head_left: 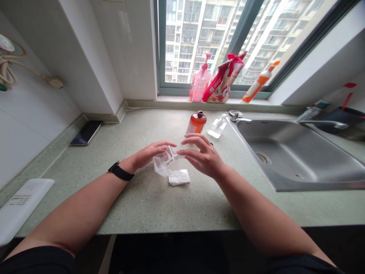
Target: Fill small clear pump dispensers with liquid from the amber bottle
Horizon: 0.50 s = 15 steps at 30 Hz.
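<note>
Your left grip (pixel 149 153) holds clear plastic (pixel 161 166), middle of surface (pixel 159 209); right grip (pixel 207 158) open just beside, blocking base of amber bottle (pixel 196 122). Tissue (pixel 179 177) nearer front edge, phone (pixel 86 133) near back-left corner.

Daylight glares through the window (pixel 234 45), the sink (pixel 296 152) gleams, edges stretch.

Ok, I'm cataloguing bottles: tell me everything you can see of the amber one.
The amber bottle stands upright on the counter, its lower part hidden by the right hand; whether they touch is unclear. It looks like translucent plastic or glass, with rounded shoulders, a dark neck, no visible cap and a pale label.
</note>
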Each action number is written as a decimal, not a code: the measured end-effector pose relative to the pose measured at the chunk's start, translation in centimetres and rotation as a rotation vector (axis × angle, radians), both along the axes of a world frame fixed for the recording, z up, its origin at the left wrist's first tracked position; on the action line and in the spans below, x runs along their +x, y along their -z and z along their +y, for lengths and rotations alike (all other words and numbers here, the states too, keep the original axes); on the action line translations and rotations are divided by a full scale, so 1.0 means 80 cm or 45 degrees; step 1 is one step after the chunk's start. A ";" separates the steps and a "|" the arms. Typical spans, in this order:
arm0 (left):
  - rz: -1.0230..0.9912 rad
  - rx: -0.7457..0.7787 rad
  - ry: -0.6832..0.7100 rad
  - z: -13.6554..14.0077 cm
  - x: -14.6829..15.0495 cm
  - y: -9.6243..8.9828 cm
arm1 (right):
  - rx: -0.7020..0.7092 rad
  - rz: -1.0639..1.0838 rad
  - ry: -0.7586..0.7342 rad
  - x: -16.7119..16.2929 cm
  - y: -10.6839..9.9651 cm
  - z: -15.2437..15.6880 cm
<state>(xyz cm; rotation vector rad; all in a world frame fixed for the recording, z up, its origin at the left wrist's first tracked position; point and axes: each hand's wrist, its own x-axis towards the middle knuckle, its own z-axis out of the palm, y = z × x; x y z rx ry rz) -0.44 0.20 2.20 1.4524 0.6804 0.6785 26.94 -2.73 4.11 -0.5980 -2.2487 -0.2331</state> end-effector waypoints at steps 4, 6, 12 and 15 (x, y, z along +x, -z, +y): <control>-0.086 -0.267 0.060 -0.003 0.002 0.002 | -0.014 0.029 -0.023 -0.002 0.000 -0.003; -0.100 -0.227 0.035 -0.002 0.002 0.002 | -0.084 0.059 -0.021 -0.002 0.001 -0.003; -0.067 0.177 -0.209 0.004 0.000 0.009 | -0.574 0.253 -0.008 0.003 0.020 0.011; -0.064 0.312 -0.223 0.005 0.000 0.015 | -0.759 0.387 0.025 0.002 0.037 0.022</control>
